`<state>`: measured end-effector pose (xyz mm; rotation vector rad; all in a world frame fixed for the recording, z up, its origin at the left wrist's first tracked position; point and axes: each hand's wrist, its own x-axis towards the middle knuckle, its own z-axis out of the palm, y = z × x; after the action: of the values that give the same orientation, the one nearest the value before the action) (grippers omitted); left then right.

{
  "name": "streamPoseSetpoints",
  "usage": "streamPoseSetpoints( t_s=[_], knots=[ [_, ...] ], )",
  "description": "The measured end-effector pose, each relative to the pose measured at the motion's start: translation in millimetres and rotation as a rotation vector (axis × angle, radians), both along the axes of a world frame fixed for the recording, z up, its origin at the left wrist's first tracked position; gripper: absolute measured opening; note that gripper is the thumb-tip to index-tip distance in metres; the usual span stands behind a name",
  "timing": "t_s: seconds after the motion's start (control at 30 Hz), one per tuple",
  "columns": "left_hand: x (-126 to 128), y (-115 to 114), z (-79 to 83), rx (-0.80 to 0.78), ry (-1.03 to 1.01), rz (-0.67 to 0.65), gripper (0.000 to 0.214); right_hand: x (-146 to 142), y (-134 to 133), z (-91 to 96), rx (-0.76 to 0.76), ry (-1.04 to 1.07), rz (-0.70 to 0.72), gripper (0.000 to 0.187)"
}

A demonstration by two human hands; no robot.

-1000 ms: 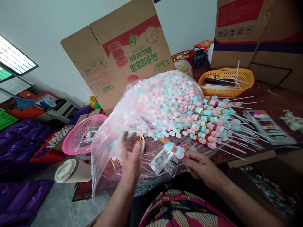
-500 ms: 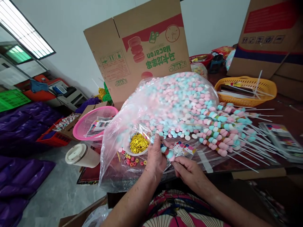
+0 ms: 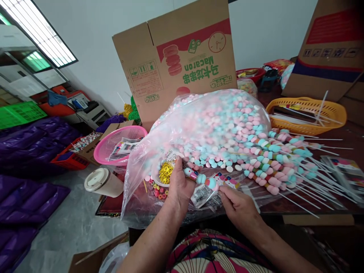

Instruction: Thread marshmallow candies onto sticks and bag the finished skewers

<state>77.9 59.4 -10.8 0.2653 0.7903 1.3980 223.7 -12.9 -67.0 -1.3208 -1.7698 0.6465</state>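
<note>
Now your left hand and right hand pinch a candy skewer above the cluttered table; white wall behind.

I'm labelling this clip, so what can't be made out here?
Head view only:
- candy skewer: one end hidden inside the left hand.
- packet print under it: too small to read.
- bowl of gold ties: partly behind that hand.
- carton at right: cut by frame edge.

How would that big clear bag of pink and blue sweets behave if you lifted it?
Probably floppy: the thin plastic bag sags and creases around its loose sweets. Likely heavy, being heaped full; the sweets would shift and roll inside.
</note>
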Motion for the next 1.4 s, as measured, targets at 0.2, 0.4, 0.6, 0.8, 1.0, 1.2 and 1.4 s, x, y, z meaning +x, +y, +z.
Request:
streamPoseSetpoints(
  t_s=[0.2,0.4,0.6,0.8,1.0,1.2,1.4],
  knots=[
    [16.4,-8.1,-7.3,-0.010,0.019,0.147,0.045,-8.0,-2.7,-8.2,0.181,-0.153,-0.024,0.028],
    [23.7,-21.3,-20.6,0.032,0.060,-0.024,0.050,-15.5,3.5,15.7,-0.466,0.396,0.196,0.037],
    [-11.0,-9.7,-15.3,0.163,0.062,-0.263,0.052,-4.2,5.5,17.3,-0.960,0.889,0.312,0.039],
    [-16.3,9.0,8.9,0.122,0.074,-0.131,0.021,-3.6,1.5,14.1,-0.806,0.673,0.306,0.036],
    [0.9,4.4,4.5,-0.139,-0.011,0.152,0.036,-4.8,-1.0,-4.3,0.142,-0.112,-0.004,0.028],
    [2.1,-0.2,-1.3,-0.147,-0.020,0.114,0.042,-5.2,0.5,-9.2,0.190,-0.121,0.018,0.026],
    [-13.9,2.0,-2.3,-0.165,0.006,-0.194,0.052,6.1,3.5,9.1,-0.273,0.224,0.080,0.032]
  ],
)
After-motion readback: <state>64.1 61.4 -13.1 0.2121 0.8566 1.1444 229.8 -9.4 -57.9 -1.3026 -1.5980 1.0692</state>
